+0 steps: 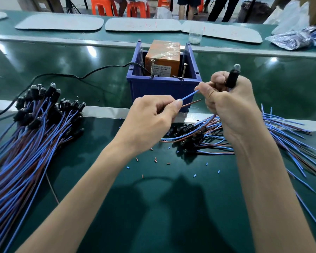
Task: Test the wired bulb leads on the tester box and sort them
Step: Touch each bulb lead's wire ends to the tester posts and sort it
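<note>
I'm pinching blue wire [190,94] in left hand [153,114], gripping black-socketed clear bulb [231,77] in right hand [232,108]; orange taped tester box [162,53] untouched; mid-batch, likely.

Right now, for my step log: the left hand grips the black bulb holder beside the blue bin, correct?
No. The head view shows the right hand gripping the black bulb holder beside the blue bin; the left hand pinches its blue wire.

Bright overhead light, glare spots on green belt [66,57], wide-angle edge distortion.
</note>
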`<state>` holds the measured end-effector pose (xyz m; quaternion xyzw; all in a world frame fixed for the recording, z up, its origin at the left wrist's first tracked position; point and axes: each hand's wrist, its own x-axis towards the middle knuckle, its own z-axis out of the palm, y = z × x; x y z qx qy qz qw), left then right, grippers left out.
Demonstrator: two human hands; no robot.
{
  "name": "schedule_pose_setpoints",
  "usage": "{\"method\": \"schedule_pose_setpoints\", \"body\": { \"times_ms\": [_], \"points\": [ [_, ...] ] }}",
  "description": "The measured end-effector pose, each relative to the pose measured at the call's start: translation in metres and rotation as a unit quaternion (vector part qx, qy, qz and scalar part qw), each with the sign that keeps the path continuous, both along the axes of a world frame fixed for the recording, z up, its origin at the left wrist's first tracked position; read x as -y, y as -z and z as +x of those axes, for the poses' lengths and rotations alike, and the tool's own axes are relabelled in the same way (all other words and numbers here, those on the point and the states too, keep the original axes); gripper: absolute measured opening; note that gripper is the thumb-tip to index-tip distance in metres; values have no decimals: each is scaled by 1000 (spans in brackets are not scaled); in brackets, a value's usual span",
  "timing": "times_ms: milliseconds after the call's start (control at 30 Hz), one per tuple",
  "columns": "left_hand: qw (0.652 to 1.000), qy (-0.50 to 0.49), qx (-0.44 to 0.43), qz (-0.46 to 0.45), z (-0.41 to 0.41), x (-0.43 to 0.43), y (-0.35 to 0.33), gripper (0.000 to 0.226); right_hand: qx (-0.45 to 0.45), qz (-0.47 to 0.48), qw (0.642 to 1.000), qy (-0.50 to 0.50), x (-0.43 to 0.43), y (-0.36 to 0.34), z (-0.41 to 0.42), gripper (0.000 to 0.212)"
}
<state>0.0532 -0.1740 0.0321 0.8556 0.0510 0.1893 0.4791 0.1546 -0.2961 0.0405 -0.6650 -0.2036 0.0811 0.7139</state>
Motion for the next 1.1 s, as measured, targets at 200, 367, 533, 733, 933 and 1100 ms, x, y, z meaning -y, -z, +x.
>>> {"method": "schedule_pose_setpoints", "body": {
  "times_ms": [200, 367, 533, 733, 933, 1100],
  "points": [
    [1000, -3, 0, 6, 0, -1, 0, 46, 8, 7, 1000, -9, -1, 1, 1, 45],
    [1000, -3, -1, 9, 0, -1, 0, 46, 7, 8, 1000, -5, -1, 1, 1, 45],
    [1000, -2, 5, 11, 0, -1, -1, 45, 21, 1, 1000, -1, -2, 0, 0, 46],
    [1000, 1, 9, 12, -2, 0, -4, 46, 29, -1, 999, -16, -1, 1, 1, 48],
    [999, -16, 32, -32, -4, -4, -5, 45, -36, 46, 994, 95, 14, 2, 15, 45],
    [999, -5, 21, -43, -1, 7, -1, 43, -32, 21, 997, 70, 1, 5, 10, 47]
  ]
}}
